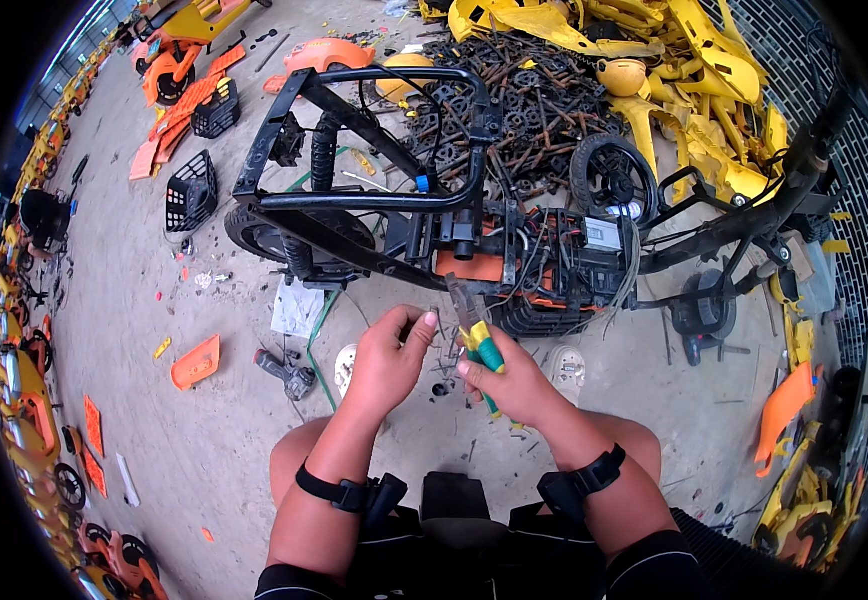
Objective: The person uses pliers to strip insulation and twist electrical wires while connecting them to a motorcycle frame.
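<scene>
My right hand [519, 380] is closed round a pair of pliers [482, 350] with green and yellow handles, its metal jaws pointing up and away from me. To its left, my left hand [395, 350] is closed, thumb against the curled fingers; anything pinched there is too small to make out. Both hands are just in front of a stripped black scooter frame [354, 200], apart from it. Exposed wiring, an orange panel [471, 266] and a silver-labelled box [602, 234] sit in the frame's middle. Grey cables [622, 275] hang down its near side.
Behind the frame lies a heap of rusty metal parts [494, 110], with yellow body panels [699, 60] beyond. A cordless power tool [286, 375], an orange tray-like piece [196, 362] and a black basket [191, 190] lie leftward. At right is another power tool [699, 315].
</scene>
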### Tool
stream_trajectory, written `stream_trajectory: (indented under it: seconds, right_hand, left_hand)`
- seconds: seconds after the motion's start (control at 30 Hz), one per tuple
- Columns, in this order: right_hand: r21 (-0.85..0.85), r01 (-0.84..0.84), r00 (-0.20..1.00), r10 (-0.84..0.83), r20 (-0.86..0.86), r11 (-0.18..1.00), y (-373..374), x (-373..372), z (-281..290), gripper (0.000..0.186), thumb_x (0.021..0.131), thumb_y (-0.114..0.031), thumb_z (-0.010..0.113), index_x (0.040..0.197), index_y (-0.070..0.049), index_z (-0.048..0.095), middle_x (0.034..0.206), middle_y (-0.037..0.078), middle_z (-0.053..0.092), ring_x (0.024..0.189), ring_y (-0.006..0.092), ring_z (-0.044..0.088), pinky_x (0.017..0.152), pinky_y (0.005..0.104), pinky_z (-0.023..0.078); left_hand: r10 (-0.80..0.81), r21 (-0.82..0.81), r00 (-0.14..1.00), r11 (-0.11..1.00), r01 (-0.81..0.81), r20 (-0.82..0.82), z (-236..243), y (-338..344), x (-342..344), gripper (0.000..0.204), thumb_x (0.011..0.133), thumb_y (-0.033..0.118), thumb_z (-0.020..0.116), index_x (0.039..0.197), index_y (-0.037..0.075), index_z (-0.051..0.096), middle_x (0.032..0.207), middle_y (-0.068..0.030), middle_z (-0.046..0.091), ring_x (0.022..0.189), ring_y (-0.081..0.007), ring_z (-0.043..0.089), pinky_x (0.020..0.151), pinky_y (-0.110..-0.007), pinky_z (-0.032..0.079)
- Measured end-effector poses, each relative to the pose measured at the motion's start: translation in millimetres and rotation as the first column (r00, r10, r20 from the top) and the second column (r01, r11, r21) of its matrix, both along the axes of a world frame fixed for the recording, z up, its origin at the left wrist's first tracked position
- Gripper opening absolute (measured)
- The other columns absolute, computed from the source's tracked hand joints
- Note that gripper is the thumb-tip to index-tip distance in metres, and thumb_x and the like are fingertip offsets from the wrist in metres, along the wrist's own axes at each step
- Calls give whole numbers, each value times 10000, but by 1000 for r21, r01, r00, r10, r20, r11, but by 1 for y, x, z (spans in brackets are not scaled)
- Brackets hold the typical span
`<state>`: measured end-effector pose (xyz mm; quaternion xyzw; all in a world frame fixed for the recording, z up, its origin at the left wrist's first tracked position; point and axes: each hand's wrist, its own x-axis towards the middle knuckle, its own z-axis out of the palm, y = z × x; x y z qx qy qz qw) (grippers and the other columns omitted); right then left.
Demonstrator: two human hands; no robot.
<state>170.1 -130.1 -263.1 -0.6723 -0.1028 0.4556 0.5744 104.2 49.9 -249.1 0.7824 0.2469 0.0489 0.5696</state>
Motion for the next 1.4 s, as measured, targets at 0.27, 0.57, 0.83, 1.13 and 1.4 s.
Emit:
stream_trajectory:
  seconds: [0.27,0.57,0.83,1.13,1.4]
  right_hand:
    - [236,139,931,-45,-362,962,-4,0,7,391,937,-125,636,1285,-28,487,983,79,579,812,184,619,680,339,528]
    - [47,72,991,-77,111,996,4,-10,-7,606,858,-81,631,1407,-60,376,1010,138,629,875,237,650,776,380,538]
    - [18,188,895,-179,408,982,13,-24,-14,924,783,-111,692,1509,-93,120,1158,234,609,1032,317,647,872,386,510]
    - [134,12,979,16,-202,991,11,-25,-34,386,863,-199,674,1169,-11,531,986,70,620,877,176,622,767,336,519]
    - [290,38,828,132,-545,956,12,-31,-25,227,958,-208,560,1033,6,581,860,102,625,711,224,626,654,349,503]
  left_hand:
    - [-216,435,974,885,167,67,-24,-1,-11,160,920,137,622,974,-4,567,909,-221,606,792,-371,574,695,-375,479]
    - [-19,-684,994,727,-60,-107,-2,-9,0,371,965,288,641,1209,10,610,1119,-121,637,1039,-191,584,895,-305,470]
    - [-178,-633,981,769,91,-75,-16,-23,-2,428,923,261,708,1200,-57,632,1066,-88,674,993,-141,605,889,-276,475]
    - [41,-429,997,901,-62,-58,-9,-27,3,340,881,232,740,1062,-37,640,918,-63,654,809,-105,589,716,-258,486]
    - [-95,-549,979,836,-19,-179,10,-14,5,359,871,185,728,1120,-18,569,903,-108,669,834,-167,647,738,-318,535]
